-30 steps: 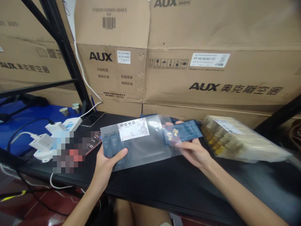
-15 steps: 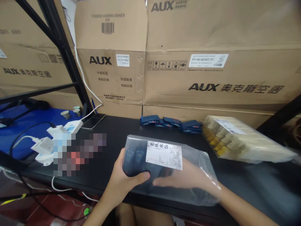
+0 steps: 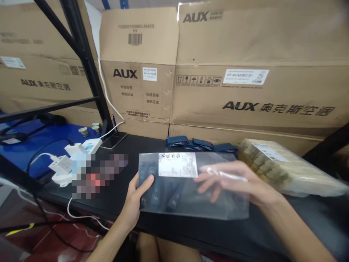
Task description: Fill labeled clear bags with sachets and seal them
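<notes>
A clear plastic bag with a white printed label is held over the black table. Several dark blue packets stand inside its left end. My left hand grips that end, thumb on the front face and fingers behind. My right hand reaches in at the bag's right end, its fingers apart and seen through the film. Nothing shows between those fingers. More dark blue packets lie in a row behind the bag.
To the right lies a clear pack of pale, yellowish packages. A power strip with chargers and cables sits at left, near a phone. Large cardboard boxes stand behind the table, and a black metal frame rises at left.
The bag has tilted and shifted slightly left and up. My right hand has moved up and drawn back toward the bag's right end, away from the packets. My left hand keeps its grip.
</notes>
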The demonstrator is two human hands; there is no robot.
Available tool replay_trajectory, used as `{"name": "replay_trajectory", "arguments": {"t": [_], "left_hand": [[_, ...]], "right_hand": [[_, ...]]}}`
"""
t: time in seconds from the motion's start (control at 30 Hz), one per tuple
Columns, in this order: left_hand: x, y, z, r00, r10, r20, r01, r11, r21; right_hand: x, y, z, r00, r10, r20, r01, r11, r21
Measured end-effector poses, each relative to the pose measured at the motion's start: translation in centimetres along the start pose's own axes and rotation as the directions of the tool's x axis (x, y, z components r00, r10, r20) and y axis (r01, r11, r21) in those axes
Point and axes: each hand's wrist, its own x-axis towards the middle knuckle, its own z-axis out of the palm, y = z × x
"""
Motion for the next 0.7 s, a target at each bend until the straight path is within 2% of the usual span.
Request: {"name": "replay_trajectory", "arguments": {"t": [0.03,0.07,0.1,0.13,0.17,0.2,0.23,0.27,0.33,0.4,0.47,0.53,0.6,0.63,0.7], "left_hand": [[0.2,0.0,0.0,0.999,0.009,-0.039,-0.012,0.998,-0.058],[0.3,0.0,0.1,0.998,0.010,-0.066,-0.018,0.993,-0.114],[0.5,0.1,0.1,0.996,0.007,-0.088,-0.021,0.986,-0.168],[0.7,0.2,0.0,0.994,-0.003,-0.107,-0.021,0.976,-0.219],[0.8,0.3,0.0,0.992,-0.014,-0.127,-0.020,0.963,-0.269],[0.9,0.5,-0.1,0.989,-0.025,-0.149,-0.023,0.948,-0.318],[1.0,0.7,-0.1,0.985,-0.036,-0.170,-0.029,0.930,-0.365],[1.0,0.9,-0.2,0.981,-0.045,-0.190,-0.037,0.912,-0.408],[1.2,1.3,-0.5,0.979,-0.066,-0.195,-0.032,0.887,-0.461],[1.3,1.5,-0.7,0.983,-0.080,-0.166,-0.007,0.883,-0.469],[1.5,1.5,-0.8,0.986,-0.084,-0.147,0.006,0.885,-0.466],[1.5,1.5,-0.8,0.986,-0.070,-0.153,-0.012,0.880,-0.475],[1.4,1.3,-0.7,0.984,-0.052,-0.172,-0.038,0.875,-0.483],[1.4,1.3,-0.7,0.982,-0.046,-0.185,-0.050,0.874,-0.483],[1.2,1.2,-0.6,0.978,-0.040,-0.207,-0.065,0.877,-0.476]], "right_hand": [[-0.1,-0.1,-1.3,0.984,-0.084,-0.155,0.091,0.995,0.035],[-0.1,0.2,-2.5,0.924,-0.172,-0.342,0.198,0.979,0.043],[0.1,0.9,-3.6,0.820,-0.248,-0.515,0.304,0.952,0.027],[0.4,1.9,-4.5,0.720,-0.279,-0.636,0.360,0.933,-0.002],[0.8,3.2,-5.0,0.635,-0.293,-0.715,0.374,0.926,-0.047],[1.3,4.7,-5.2,0.592,-0.276,-0.757,0.331,0.940,-0.084],[1.8,6.3,-5.1,0.573,-0.250,-0.781,0.262,0.958,-0.114],[2.3,7.8,-4.8,0.575,-0.215,-0.789,0.183,0.974,-0.132],[3.2,10.3,-3.7,0.670,-0.173,-0.722,0.026,0.977,-0.210],[3.8,11.9,-2.7,0.758,-0.220,-0.614,-0.049,0.919,-0.390],[4.4,12.7,-2.2,0.794,-0.363,-0.489,-0.043,0.768,-0.639],[5.4,13.1,-2.3,0.799,-0.517,-0.307,0.021,0.535,-0.845],[7.1,13.5,-3.1,0.804,-0.585,-0.107,0.106,0.317,-0.942],[8.2,13.8,-3.6,0.806,-0.591,-0.046,0.125,0.245,-0.961],[10.8,14.6,-5.0,0.807,-0.589,-0.034,0.081,0.168,-0.982]]}}
